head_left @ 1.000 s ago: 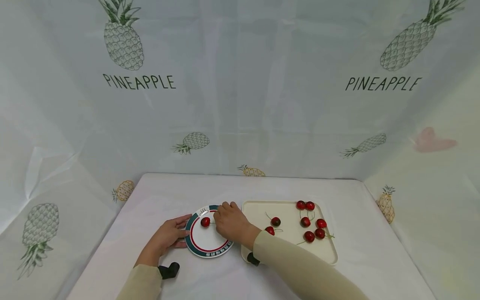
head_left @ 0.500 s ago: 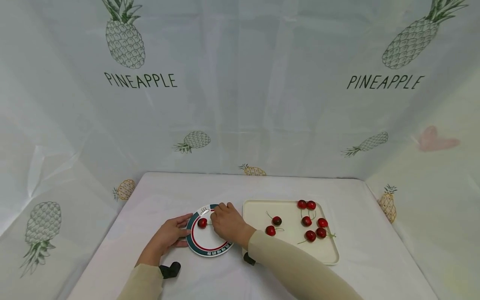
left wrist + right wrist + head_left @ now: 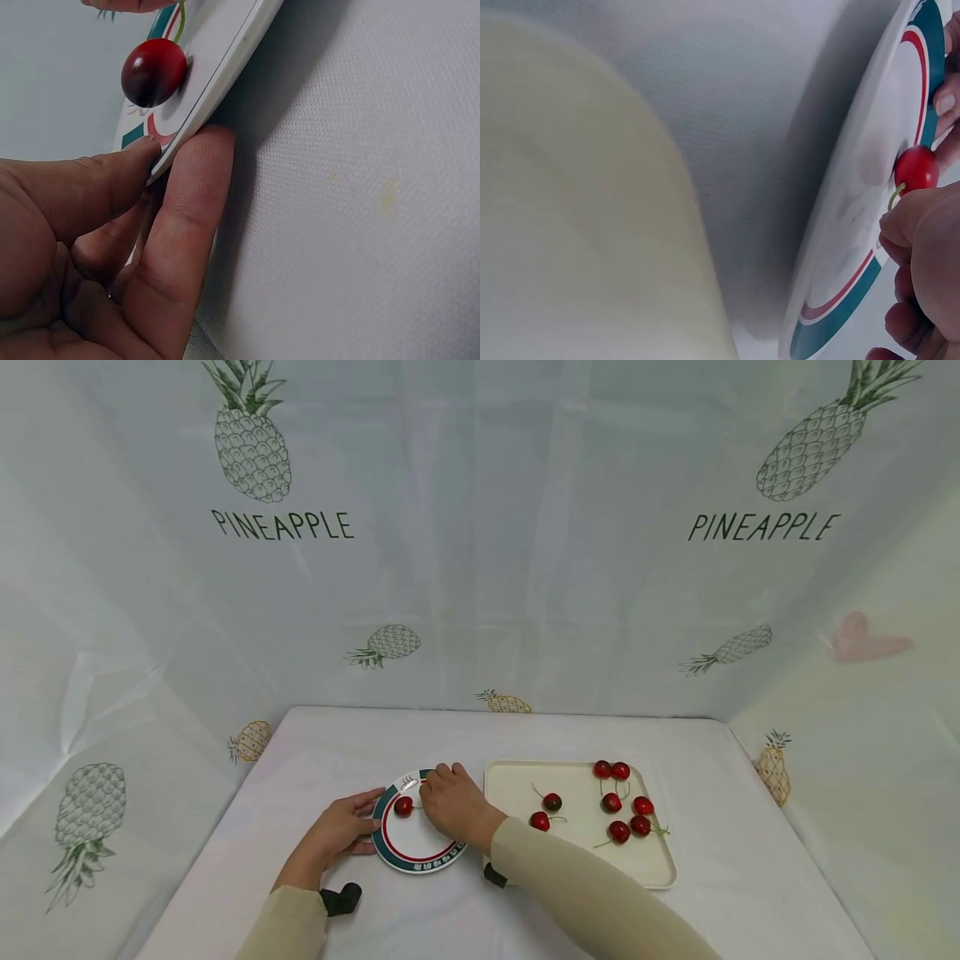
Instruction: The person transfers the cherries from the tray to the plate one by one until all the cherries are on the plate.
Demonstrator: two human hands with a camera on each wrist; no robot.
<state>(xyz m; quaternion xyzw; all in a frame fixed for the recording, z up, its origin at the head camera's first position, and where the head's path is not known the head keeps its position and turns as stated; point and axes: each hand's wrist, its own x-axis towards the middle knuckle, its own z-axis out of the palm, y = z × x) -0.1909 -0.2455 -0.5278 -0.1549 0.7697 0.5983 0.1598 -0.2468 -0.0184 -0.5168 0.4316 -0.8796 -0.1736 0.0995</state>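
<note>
A round white plate (image 3: 416, 843) with a green and red border is at the left of the table. My left hand (image 3: 341, 828) grips its left rim, thumb on top and fingers beneath, as the left wrist view shows. Over the plate's far side, my right hand (image 3: 456, 803) pinches the green stem of a red cherry (image 3: 403, 807). In the right wrist view the stem (image 3: 896, 196) runs into the thumb and fingertips, and the cherry sits at the plate's surface near the left hand's fingers.
Right of the plate lies a cream rectangular tray (image 3: 517, 777). Two cherries are in its left half, one of them a dark cherry (image 3: 552, 802); several more, such as a red cherry (image 3: 618, 832), are at its right side. My right sleeve (image 3: 585, 885) crosses the tray's near edge.
The right hand and the cherry it holds by the stem have shifted slightly left over the plate. The left hand keeps its grip on the rim.
</note>
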